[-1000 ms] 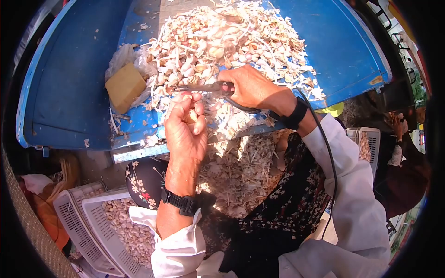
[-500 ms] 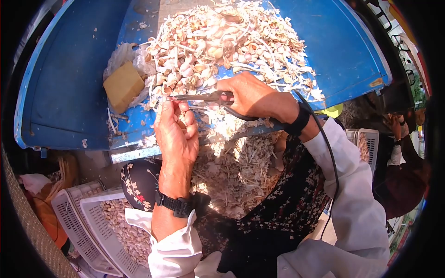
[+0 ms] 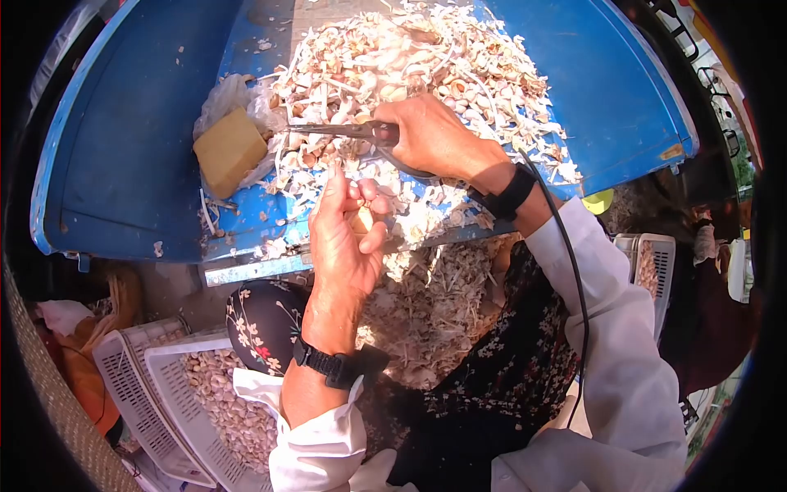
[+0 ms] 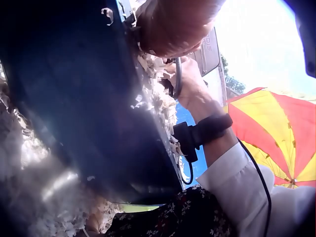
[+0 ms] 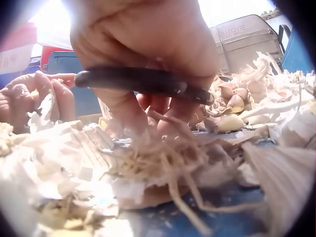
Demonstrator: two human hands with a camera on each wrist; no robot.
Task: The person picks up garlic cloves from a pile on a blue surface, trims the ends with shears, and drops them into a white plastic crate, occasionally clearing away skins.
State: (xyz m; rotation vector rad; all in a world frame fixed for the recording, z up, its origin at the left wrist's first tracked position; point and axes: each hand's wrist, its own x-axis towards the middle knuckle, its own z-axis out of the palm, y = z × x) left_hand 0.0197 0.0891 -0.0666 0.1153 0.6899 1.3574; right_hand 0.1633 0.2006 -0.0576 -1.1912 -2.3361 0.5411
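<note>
My right hand (image 3: 447,141) grips a pair of scissors (image 3: 332,129) whose long, dark blades point left over the garlic pile (image 3: 393,74). The scissors' black handle loop (image 5: 128,80) crosses under my palm in the right wrist view. Below the blades, my left hand (image 3: 343,246) is turned palm up, its fingers curled round a pale garlic clove (image 3: 361,218). Thumb and fingertips stand apart from the blades. In the left wrist view, part of the left hand (image 4: 177,24) covers what it holds.
Loose garlic, stalks and skins cover the middle of a blue metal tray (image 3: 131,139). A tan block (image 3: 230,153) lies on a plastic bag at left. White crates (image 3: 152,410) of cloves stand below left, another crate (image 3: 666,275) at right. A cable (image 3: 574,271) runs along the right sleeve.
The scissors have moved up and away from the left fingertips, where their tips were half a second ago. My left hand has shifted right, still curled round the clove.
</note>
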